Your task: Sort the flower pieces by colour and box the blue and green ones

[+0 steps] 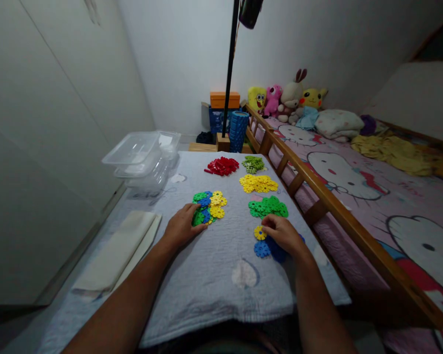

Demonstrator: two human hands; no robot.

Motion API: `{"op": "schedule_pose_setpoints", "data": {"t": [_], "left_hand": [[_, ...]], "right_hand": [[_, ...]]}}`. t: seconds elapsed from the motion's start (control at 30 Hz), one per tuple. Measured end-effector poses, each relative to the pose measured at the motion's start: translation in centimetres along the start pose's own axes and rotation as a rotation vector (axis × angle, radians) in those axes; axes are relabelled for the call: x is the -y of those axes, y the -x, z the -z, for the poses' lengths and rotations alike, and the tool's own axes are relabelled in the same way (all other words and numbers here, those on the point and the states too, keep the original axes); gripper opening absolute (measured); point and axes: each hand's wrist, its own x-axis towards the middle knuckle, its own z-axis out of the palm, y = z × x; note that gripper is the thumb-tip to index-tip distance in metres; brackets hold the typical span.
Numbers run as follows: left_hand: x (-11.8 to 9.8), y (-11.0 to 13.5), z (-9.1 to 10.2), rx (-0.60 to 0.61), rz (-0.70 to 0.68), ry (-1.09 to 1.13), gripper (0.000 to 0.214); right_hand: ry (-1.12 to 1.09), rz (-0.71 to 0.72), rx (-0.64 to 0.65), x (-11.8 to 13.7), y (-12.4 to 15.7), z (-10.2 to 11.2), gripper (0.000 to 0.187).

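Observation:
My left hand (182, 224) rests at the left edge of a mixed pile of green, blue and yellow plastic snowflake discs (217, 211). Its thumb is apart from the fingers, which touch the green discs. Over a pile of blue snowflake discs (262, 249), my right hand (282, 232) has its thumb and fingertips pinched at the edge of a yellow snowflake disc (260, 232). The hand covers part of the blue pile. Just beyond it lie green snowflake discs (268, 206), then yellow ones (259, 183).
Farther back on the cloth-covered table (214, 275) are red pieces (222, 166) and light green pieces (253, 164). Clear plastic containers (136, 160) stand at the left, behind a folded cloth (120, 250). A wooden bed rail (319, 191) borders the right side.

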Motion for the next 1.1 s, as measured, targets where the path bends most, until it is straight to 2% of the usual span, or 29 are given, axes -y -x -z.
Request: {"op": "schedule_pose_setpoints", "data": {"t": [0.27,0.43,0.67,0.77,0.87,1.0,1.1], "left_hand": [[-0.2,0.0,0.2,0.011,0.017,0.007,0.063],[-0.3,0.0,0.3,0.023,0.025,0.012,0.064],[0.0,0.0,0.0,0.003,0.015,0.016,0.064],[-0.2,0.0,0.1,0.001,0.009,0.012,0.063],[-0.3,0.0,0.3,0.002,0.012,0.01,0.063],[-0.3,0.1,0.3,-0.003,0.005,0.017,0.064],[-0.2,0.1,0.2,0.002,0.009,0.019,0.064]], "right_hand": [[0.372,0.025,0.021,0.3,-0.2,-0.5,0.008],[0.418,0.091,-0.009,2.8,-1.3,-1.0,0.013],[0.451,0.287,0.115,7.7,-5.2,-6.1,0.025],[0.469,0.311,0.093,8.5,-6.5,-8.2,0.031],[0.491,0.292,0.083,8.8,-7.3,-9.4,0.028],[0.466,0.281,0.082,8.6,-7.6,-8.9,0.03],[0.446,0.259,0.078,7.3,-7.3,-6.3,0.027]]}}
